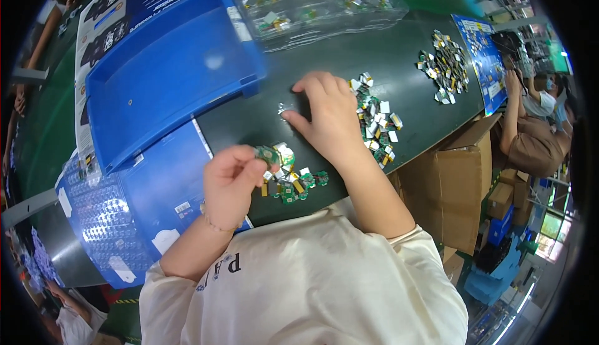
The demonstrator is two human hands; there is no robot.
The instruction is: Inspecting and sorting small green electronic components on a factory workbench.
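The circuit boards [287, 192] are green (white and gold patches too), the tray [181, 58] blue.

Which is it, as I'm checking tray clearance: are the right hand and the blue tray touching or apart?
Apart. The head view shows dark tabletop between the right hand and the nearest corner of the blue tray.

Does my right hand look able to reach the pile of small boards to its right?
Probably yes: the pile of small boards lies close beside the right hand on the dark tabletop, with nothing visible standing between them.
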